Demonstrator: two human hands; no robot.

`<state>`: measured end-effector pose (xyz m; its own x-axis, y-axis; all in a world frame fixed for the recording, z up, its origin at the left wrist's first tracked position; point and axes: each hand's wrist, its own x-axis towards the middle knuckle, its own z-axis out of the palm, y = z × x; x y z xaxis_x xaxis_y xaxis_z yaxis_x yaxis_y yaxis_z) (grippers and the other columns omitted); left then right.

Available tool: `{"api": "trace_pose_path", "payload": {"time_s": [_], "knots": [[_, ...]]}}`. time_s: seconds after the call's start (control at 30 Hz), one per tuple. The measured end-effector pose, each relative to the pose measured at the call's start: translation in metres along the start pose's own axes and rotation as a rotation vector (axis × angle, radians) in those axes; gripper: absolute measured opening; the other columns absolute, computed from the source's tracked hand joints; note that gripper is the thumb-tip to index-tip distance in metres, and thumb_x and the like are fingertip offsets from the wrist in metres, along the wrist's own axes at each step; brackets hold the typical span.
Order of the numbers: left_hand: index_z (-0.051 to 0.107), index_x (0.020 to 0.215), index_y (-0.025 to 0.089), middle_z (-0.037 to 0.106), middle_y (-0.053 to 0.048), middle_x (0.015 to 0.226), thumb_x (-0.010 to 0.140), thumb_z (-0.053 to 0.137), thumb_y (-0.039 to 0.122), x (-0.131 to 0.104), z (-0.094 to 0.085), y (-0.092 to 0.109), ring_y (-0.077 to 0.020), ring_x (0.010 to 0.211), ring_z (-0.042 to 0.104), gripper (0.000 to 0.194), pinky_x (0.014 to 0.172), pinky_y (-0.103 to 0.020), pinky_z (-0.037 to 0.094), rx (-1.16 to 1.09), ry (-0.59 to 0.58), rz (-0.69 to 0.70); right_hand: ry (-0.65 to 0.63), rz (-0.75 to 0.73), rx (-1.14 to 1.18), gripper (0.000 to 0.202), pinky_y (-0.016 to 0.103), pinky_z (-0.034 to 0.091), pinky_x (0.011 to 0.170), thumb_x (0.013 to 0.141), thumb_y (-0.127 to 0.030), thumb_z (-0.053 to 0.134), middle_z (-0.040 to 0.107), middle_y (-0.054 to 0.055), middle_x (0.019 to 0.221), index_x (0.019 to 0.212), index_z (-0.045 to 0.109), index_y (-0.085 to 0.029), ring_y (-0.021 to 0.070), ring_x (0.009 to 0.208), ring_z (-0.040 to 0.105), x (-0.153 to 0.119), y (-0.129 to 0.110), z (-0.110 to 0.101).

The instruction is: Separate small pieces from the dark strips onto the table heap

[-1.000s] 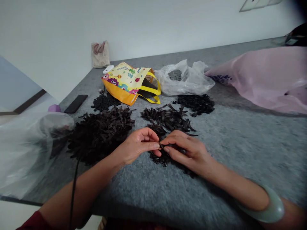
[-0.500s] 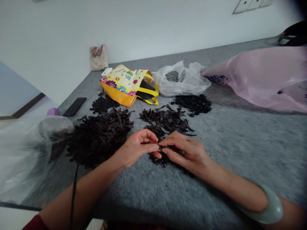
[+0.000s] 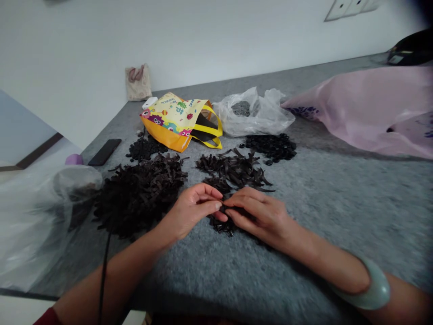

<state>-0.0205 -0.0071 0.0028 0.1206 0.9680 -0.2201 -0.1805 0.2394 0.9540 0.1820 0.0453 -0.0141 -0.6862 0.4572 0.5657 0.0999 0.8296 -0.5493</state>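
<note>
My left hand (image 3: 199, 205) and my right hand (image 3: 259, 212) meet fingertip to fingertip above the grey tabletop (image 3: 338, 212). Pinched between both thumbs and forefingers is a small dark strip (image 3: 223, 207), mostly hidden by the fingers. Just beyond the hands lies a loose heap of black strips (image 3: 237, 169). Small shiny black pieces (image 3: 221, 225) are partly covered beneath the fingers. A larger mound of black strips (image 3: 142, 194) spreads to the left of my left hand.
Round black pieces lie in a right pile (image 3: 272, 146) and a left pile (image 3: 145, 148). Behind are a yellow cartoon bag (image 3: 176, 119), a white plastic bag (image 3: 267, 115) and a pink bag (image 3: 365, 108). A phone (image 3: 105, 152) and a clear plastic bag (image 3: 30, 225) are at left.
My right hand has shifted slightly left, its fingers closing further over the small dark strip. My left hand stays nearly in place. The view has moved a little.
</note>
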Motion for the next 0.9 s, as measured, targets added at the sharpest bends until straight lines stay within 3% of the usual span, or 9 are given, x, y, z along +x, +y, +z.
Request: {"api": "trace_pose_path", "payload": {"time_s": [0.13,0.3,0.47,0.67,0.9], "knots": [[0.066,0.082,0.017,0.069,-0.001,0.074,0.084,0.07,0.029,-0.005,0.002,0.006,-0.0144,0.067,0.069,0.013,0.068,-0.026,0.049,0.218,0.065,0.061,-0.011,0.005,-0.095,0.019,0.032,0.059,0.077,0.097,-0.02,0.058,0.068,0.008,0.1,0.115,0.063,-0.021,0.0185,0.087,0.068,-0.001,0.0,-0.002],[0.064,0.074,0.018,0.066,0.001,0.064,0.079,0.072,0.025,-0.008,0.006,0.008,-0.0137,0.062,0.062,0.011,0.062,-0.026,0.046,0.371,0.091,0.091,-0.041,0.012,-0.141,0.015,0.032,0.058,0.072,0.097,-0.02,0.057,0.069,0.01,0.098,0.111,0.064,-0.017,0.0193,0.084,0.069,0.001,-0.002,-0.002],[0.066,0.075,0.017,0.071,-0.002,0.074,0.08,0.071,0.023,-0.005,0.002,0.001,-0.0146,0.072,0.065,0.01,0.071,-0.027,0.048,0.239,0.046,0.069,-0.036,-0.002,-0.118,0.013,0.03,0.057,0.072,0.095,-0.017,0.06,0.068,0.009,0.095,0.107,0.064,-0.015,0.0177,0.082,0.067,0.0,0.001,-0.001],[0.063,0.073,0.016,0.069,0.001,0.067,0.079,0.074,0.024,-0.002,0.0,-0.007,-0.012,0.063,0.065,0.014,0.067,-0.025,0.049,0.076,0.036,0.033,-0.025,-0.016,0.032,0.022,0.025,0.055,0.083,0.096,-0.017,0.063,0.068,0.006,0.102,0.117,0.063,-0.018,0.0141,0.092,0.066,-0.001,0.005,0.0],[0.062,0.069,0.016,0.069,0.001,0.066,0.074,0.075,0.021,-0.005,0.004,-0.005,-0.0105,0.06,0.066,0.015,0.066,-0.024,0.049,-0.006,0.036,-0.031,0.068,0.036,0.093,0.013,0.021,0.052,0.063,0.089,-0.014,0.067,0.066,0.002,0.085,0.101,0.065,-0.019,0.0116,0.074,0.063,-0.002,0.008,0.007]]}}
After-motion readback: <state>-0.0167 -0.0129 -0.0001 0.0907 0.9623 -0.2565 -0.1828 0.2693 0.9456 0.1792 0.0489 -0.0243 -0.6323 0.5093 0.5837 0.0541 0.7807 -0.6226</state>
